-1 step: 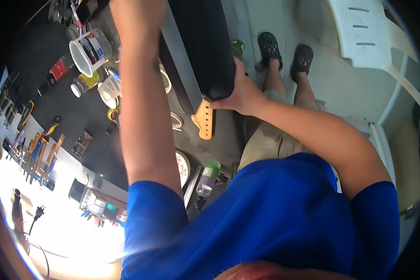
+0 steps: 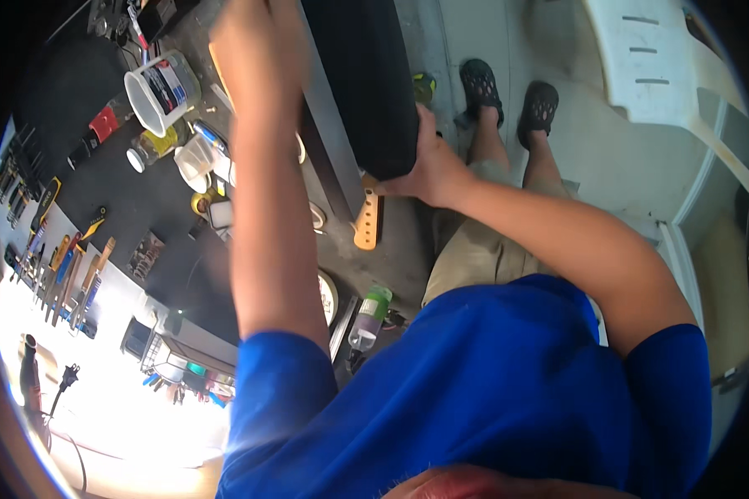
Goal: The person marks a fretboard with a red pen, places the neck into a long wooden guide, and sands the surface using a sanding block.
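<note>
A long black block (image 2: 362, 83) with a rounded end runs in from the top. My right hand (image 2: 437, 166) is wrapped round its near end, the thumb close to a guitar headstock (image 2: 368, 223). The pale wooden headstock, with a row of holes, pokes out below the block and partly behind a long grey bar (image 2: 329, 137). This bar lies along the block's left side. At the top, my left hand (image 2: 258, 58) is beside the bar, smeared by motion. Its fingers are cut off or hidden, and a thin yellowish edge shows at its left side.
On the dark bench to the left are a white tub (image 2: 150, 100), a yellow jar (image 2: 151, 148), a small white cup (image 2: 195, 162) and several hand tools (image 2: 66, 258). A clear bottle (image 2: 369, 320) lies close to my body. A white plastic chair (image 2: 653, 62) stands at far right.
My left hand and forearm have shifted to the right. The grey bar has shifted too, covering more of the headstock's left side. My right hand stays in place.
</note>
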Demonstrator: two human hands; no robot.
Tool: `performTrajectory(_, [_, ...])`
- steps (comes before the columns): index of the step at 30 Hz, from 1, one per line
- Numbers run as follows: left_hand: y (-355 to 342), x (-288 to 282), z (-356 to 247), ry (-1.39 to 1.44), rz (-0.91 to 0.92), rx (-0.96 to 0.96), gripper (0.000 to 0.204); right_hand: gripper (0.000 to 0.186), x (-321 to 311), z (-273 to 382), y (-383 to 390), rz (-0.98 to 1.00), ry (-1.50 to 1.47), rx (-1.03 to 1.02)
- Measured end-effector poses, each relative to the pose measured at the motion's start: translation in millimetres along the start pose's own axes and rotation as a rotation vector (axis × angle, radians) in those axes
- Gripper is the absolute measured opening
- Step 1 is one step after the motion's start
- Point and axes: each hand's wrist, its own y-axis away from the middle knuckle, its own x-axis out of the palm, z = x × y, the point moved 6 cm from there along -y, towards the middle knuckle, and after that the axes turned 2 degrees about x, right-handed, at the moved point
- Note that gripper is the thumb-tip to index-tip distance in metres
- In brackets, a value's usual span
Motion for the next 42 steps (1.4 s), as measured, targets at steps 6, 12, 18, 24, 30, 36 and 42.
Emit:
performTrajectory(6, [48.9,24.0,9.3,-0.010,-0.011,0.063,0.064,0.141,-7.7,-8.5,-2.2,-0.043,0.052,-0.007])
performTrajectory(12, [-35.8,2.6,6.9,-0.063,0.044,-0.030,0.059,0.140,-0.3,-5.3,-8.8,0.047,-0.028,0.110])
performTrajectory(18, [73.7,22.7,22.8,0.004,-0.172,0.189,0.057,0.140,-9.2,-2.7,-1.3,-0.022,0.004,0.015])
performTrajectory(24, [-66.4,-11.0,16.0,0.085,-0.195,0.128,0.057,0.139,3.1,0.0,-4.5,-0.021,0.008,-0.003])
performTrajectory(30, [75.9,23.8,34.4,0.015,-0.242,0.235,0.058,0.140,-8.2,-9.5,-3.4,-0.060,0.002,0.010])
performTrajectory(36, [-70.1,-27.4,2.2,0.175,-0.147,0.030,0.057,0.140,12.0,-3.0,-9.3,-0.018,0.007,-0.077])
performTrajectory(42, [62.2,20.0,33.8,0.100,-0.168,0.156,0.065,0.138,-10.3,-8.2,-3.3,-0.065,0.047,0.054])
